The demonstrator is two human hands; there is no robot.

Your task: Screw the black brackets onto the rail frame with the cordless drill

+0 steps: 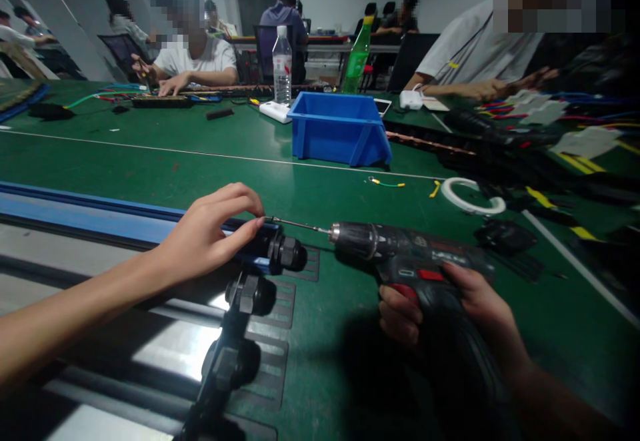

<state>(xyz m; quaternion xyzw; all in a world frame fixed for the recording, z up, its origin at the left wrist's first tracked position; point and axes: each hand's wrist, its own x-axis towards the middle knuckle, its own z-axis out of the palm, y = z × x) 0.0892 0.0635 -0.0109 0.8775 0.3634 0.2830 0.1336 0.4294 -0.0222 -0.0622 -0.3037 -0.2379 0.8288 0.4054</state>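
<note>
The right hand grips the drill; the left pinches its bit's tip.

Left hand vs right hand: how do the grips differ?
Left hand pinches the far end of the long driver bit between fingertips; right hand wraps the power drill's handle.
Left hand is over the blue rail, right hand over green tabletop.
Both are bare.
</note>
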